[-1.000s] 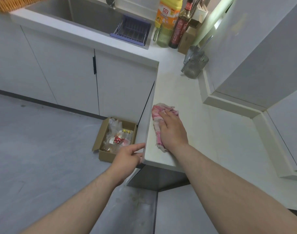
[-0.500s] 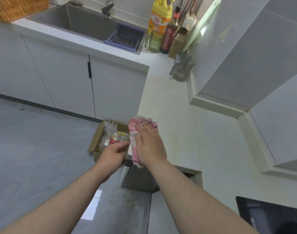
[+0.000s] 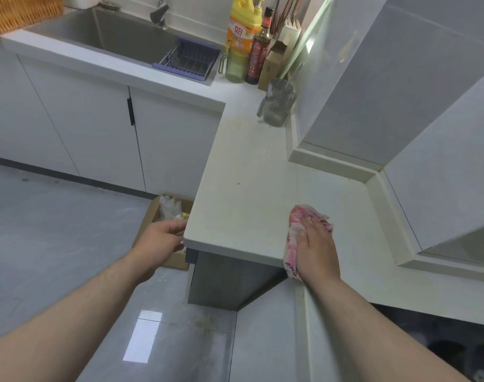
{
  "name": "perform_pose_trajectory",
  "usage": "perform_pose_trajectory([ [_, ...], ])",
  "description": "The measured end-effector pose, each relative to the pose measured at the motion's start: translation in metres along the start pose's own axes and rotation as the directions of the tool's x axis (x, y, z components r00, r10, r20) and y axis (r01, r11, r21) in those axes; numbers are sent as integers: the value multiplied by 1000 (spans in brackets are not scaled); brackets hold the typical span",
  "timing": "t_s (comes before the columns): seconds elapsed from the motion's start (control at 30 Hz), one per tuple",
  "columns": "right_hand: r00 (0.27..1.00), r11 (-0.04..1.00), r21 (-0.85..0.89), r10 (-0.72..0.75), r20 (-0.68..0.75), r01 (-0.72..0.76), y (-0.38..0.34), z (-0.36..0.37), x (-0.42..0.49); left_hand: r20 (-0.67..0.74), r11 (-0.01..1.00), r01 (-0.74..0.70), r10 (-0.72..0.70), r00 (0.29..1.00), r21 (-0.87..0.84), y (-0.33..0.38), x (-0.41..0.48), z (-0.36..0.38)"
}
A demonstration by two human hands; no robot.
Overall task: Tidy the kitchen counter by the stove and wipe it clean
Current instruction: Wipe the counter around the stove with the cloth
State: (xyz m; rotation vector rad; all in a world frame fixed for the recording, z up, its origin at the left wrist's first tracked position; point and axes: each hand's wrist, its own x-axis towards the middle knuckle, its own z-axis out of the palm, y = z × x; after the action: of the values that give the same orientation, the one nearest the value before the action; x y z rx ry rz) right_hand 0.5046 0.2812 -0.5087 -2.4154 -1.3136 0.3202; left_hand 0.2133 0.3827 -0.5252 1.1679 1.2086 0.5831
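One cloth (image 3: pixel 298 217), pink and white, lies on the white counter (image 3: pixel 243 188) near its front edge, and its near end hangs over that edge. I see my right hand (image 3: pixel 316 249) flat on top of it, fingers stretched out and pressing it down, not curled round it. My left hand (image 3: pixel 160 239) sits just off the counter's near left corner, fingers loosely curled with nothing in them that I can make out.

Below that hand, one open cardboard box (image 3: pixel 145 226) stands on the grey floor with crumpled plastic in it. At the far end of the counter I count two ribbed glass jugs, one clear (image 3: pixel 278 108) and one greenish (image 3: pixel 235 68), and two bottles, one yellow (image 3: pixel 242 26) and one dark (image 3: pixel 260 55). Left of them is one steel sink (image 3: pixel 116 34) with one purple drain rack (image 3: pixel 188 60) across its right end. One wicker basket (image 3: pixel 20 12) shows at the far left.
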Motion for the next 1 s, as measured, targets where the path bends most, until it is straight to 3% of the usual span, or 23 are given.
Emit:
perform_pose_trajectory([
  [0.17, 999, 1000, -27, 9, -35, -10, -8, 8, -4, -4, 1000, 8, -8, 1000, 10, -7, 4, -2],
  [0.37, 982, 976, -116, -183, 41, 186, -69, 39, -13, 10, 999, -20, 20, 1000, -45, -14, 6, -2],
  [0.53, 979, 968, -155, -191, 65, 199, -85, 39, -12, 7, 999, -31, 31, 999, -44, -11, 7, 0],
  [0.87, 918, 920, -97, -362, 162, 380, -167, 86, -12, 19, 989, -108, 111, 994, -101, -17, 2, -1],
  [1.0, 922, 920, -121, -354, 156, 374, -174, 92, -10, -7, 986, -135, 135, 991, -102, -24, 6, -5],
])
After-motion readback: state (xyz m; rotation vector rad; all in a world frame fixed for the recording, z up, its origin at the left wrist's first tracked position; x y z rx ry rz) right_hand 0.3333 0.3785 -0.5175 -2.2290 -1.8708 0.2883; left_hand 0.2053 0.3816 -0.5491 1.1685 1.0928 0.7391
